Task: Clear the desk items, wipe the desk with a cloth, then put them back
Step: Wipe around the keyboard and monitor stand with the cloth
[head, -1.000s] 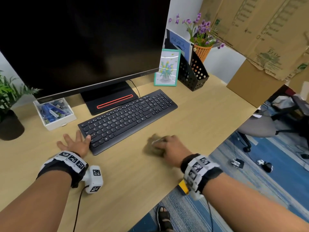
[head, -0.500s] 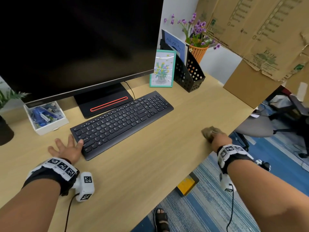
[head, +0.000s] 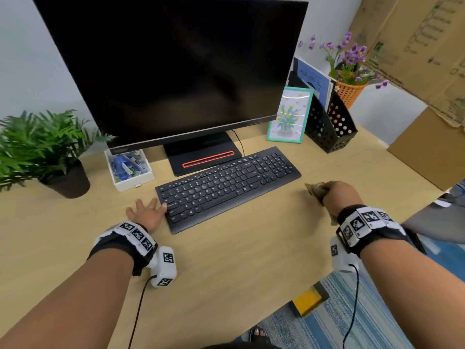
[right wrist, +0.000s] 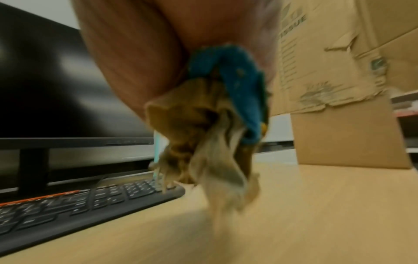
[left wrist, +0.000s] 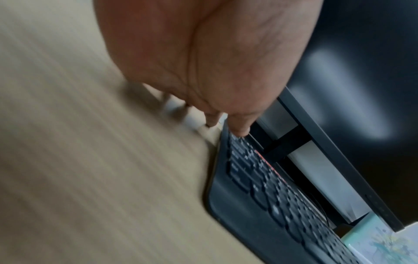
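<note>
Keyboard [head: 227,186] before monitor [head: 176,71]; plant [head: 42,147] left.

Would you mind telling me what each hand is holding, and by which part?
The right hand grips a crumpled tan-and-blue cloth by its bunched top. The left hand holds nothing.

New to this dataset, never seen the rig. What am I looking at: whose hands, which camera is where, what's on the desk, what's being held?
No robot: a person works bare-handed, wearing a head camera and one camera strapped to each wrist.

The head view looks down on the desk. On it stand a monitor, a keyboard, a potted fern, a white tray of supplies, a framed flower picture and a black file holder.

The left wrist view looks along the left hand, which lies flat on the desk, thumb touching the keyboard's corner.

The right wrist view shows the right hand gripping a bunched cloth, brown and blue, hanging just over the desk beside the keyboard.
</note>
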